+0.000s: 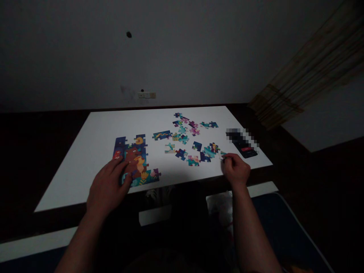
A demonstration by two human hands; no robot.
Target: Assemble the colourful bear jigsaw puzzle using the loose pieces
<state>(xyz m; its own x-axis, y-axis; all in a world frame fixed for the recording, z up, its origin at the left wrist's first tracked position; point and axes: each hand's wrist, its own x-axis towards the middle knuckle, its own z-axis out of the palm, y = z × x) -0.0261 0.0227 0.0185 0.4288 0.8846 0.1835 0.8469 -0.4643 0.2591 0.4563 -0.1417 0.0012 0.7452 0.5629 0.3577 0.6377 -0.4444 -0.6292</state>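
My left hand (109, 184) lies with its fingers spread on the left part of a partly joined jigsaw puzzle (139, 163). That section shows a brown animal figure, a yellow moon shape and leaves; its lower left is hidden under the hand. At the table's right front, my right hand (236, 168) is closed in a pinch on a small puzzle piece (223, 154), mostly covered by the fingers. Just left of it lie loose puzzle pieces (193, 160) in teal, dark blue and pink. A short joined strip (162, 135) sits between the section and the loose pieces.
The white table (93, 140) has its front edge close to my body. A dark phone (247, 149), partly pixelated, lies near the right edge. Behind stands a grey wall with a socket (147, 95); a curtain (284, 94) hangs at right. A blue seat (281, 223) is lower right.
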